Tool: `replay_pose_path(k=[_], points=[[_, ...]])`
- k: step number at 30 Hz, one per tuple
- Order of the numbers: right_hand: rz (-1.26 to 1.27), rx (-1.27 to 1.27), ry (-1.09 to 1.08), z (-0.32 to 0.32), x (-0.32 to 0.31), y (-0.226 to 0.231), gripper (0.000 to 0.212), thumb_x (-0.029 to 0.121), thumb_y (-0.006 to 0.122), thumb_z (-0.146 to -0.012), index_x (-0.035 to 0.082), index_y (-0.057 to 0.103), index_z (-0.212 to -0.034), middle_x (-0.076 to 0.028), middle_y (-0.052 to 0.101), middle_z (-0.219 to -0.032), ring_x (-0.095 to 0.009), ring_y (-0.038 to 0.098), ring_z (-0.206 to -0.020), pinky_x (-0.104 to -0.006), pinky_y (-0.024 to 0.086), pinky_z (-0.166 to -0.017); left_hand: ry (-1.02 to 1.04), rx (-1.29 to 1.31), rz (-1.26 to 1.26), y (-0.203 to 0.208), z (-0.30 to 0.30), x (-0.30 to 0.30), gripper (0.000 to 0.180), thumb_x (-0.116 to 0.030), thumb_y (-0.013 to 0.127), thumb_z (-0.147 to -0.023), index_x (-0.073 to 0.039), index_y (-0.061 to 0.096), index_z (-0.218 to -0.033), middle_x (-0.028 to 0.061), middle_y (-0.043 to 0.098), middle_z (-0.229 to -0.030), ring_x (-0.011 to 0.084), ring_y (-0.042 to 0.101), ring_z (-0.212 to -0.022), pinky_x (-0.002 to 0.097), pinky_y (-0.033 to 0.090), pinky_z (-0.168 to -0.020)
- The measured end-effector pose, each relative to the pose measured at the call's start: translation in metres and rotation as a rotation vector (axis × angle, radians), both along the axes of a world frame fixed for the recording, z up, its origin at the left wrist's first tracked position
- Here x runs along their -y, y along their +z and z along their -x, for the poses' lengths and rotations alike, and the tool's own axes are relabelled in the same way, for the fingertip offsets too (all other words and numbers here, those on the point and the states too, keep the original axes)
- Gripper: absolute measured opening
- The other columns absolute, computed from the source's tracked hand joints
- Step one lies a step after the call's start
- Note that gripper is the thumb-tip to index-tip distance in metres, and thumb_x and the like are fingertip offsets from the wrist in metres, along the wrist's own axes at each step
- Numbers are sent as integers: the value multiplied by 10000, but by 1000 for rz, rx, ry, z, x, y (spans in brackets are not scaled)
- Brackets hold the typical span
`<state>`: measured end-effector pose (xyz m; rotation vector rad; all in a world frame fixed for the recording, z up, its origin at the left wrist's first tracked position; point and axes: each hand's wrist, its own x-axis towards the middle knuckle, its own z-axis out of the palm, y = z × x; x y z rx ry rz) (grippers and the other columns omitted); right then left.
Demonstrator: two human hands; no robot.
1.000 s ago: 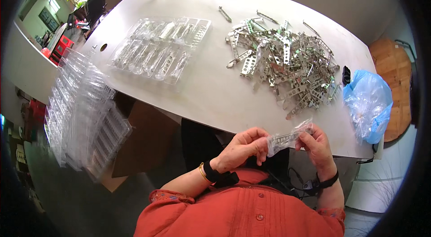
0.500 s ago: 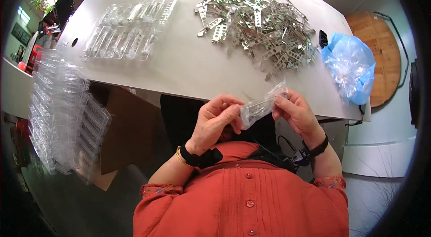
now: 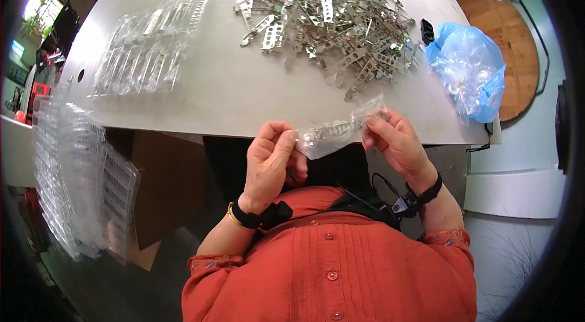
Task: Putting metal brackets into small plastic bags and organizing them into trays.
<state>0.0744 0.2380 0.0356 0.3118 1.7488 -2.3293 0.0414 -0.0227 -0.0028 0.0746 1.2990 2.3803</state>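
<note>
Spanning the gap between both hands, a clear plastic blister pack point(image 3: 341, 130) with a perforated metal bracket inside hangs just off the table's near edge point(image 3: 244, 130). The left hand point(image 3: 268, 163) pinches its 8 o'clock end, the right hand point(image 3: 396, 142) its 2 o'clock end. Loose metal brackets point(image 3: 329, 17) pile at 12 o'clock, empty clear trays point(image 3: 149, 44) at 10, a blue plastic bag point(image 3: 466, 69) at 2, stacked trays point(image 3: 73, 182) at 9. Bare tabletop lies between.

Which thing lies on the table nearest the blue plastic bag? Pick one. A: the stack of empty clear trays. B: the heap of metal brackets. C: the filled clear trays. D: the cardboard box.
B: the heap of metal brackets reaches almost to the blue plastic bag at the table's right end; the filled clear trays lie far left.
</note>
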Motion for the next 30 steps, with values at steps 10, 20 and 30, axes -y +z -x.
replay_pose_path(k=[10, 20, 30], points=[[-28, 15, -55, 16, -5, -18, 145, 198, 586, -1014, 56, 611, -1025, -2, 628, -873, -76, 603, -730, -234, 496, -694, 152, -142, 343, -4, 16, -11, 109, -38, 502, -1027, -1, 509, -1129, 43, 594, -890, 89, 543, -628, 209, 477, -577], [-100, 29, -40, 22, -4, -12, 153, 200, 584, -1021, 52, 607, -1048, 12, 607, -863, -68, 583, -738, -236, 489, -711, 71, -455, 535, -14, 18, -5, 192, -54, 558, -987, 42, 682, -1098, 150, 534, -1338, 91, 535, -918, 251, 452, -805], [-116, -8, 7, 21, -3, -17, 168, 200, 580, -1025, 51, 607, -1097, 16, 609, -878, -57, 580, -738, -226, 486, -705, -52, -75, 245, 0, 22, -9, 246, -89, 538, -1010, 64, 614, -1187, 140, 684, -1084, 143, 649, -853, 295, 536, -768]])
